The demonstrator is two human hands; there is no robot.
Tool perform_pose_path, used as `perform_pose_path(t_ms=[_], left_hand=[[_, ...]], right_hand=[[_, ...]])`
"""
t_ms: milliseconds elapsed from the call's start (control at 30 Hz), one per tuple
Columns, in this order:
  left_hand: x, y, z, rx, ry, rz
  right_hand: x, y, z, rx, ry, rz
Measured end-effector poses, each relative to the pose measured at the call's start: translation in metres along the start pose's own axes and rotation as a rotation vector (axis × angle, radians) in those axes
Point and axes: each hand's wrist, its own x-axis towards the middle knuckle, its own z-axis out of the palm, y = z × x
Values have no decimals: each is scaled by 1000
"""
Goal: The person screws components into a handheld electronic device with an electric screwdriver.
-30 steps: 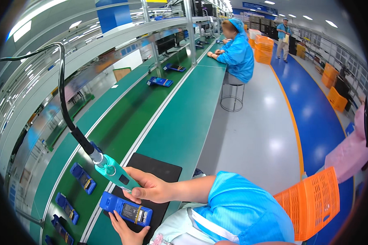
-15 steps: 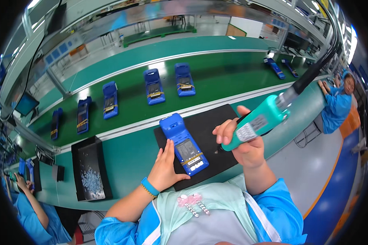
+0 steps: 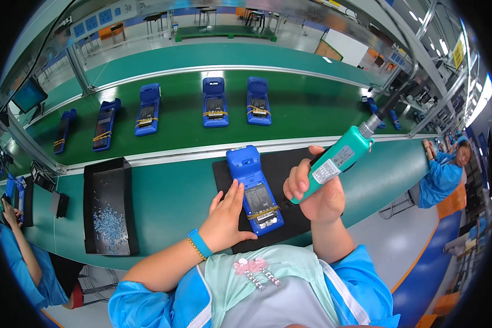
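A blue handheld device (image 3: 255, 189) lies on a black mat (image 3: 290, 169) at the bench's near edge, back side up with a yellow band across it. My left hand (image 3: 227, 216) rests against its left side, fingers spread and steadying it. My right hand (image 3: 318, 190) grips a teal electric screwdriver (image 3: 338, 160) that hangs from a cable above; its tip points down beside the device's right edge and is hidden behind my fingers.
Several more blue devices (image 3: 214, 102) ride the dark green conveyor belt (image 3: 311, 109) behind the mat. A black tray (image 3: 108, 205) with small pale screws sits to the left. One co-worker (image 3: 16, 257) works at far left, another in blue (image 3: 440, 177) at the right.
My head has turned from the aisle to the bench. The device has come down from my left hand's grasp onto the mat, and the screwdriver has lowered toward it.
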Motion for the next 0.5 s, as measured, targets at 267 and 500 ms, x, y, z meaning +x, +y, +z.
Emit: perform_pose_path(t_ms=[267, 500], left_hand=[[-1, -1, -5, -5, 19, 30], [-3, -3, 0, 28, 19, 31]], right_hand=[[5, 13, -9, -32, 80, 55], [3, 10, -7, -52, 114, 37]])
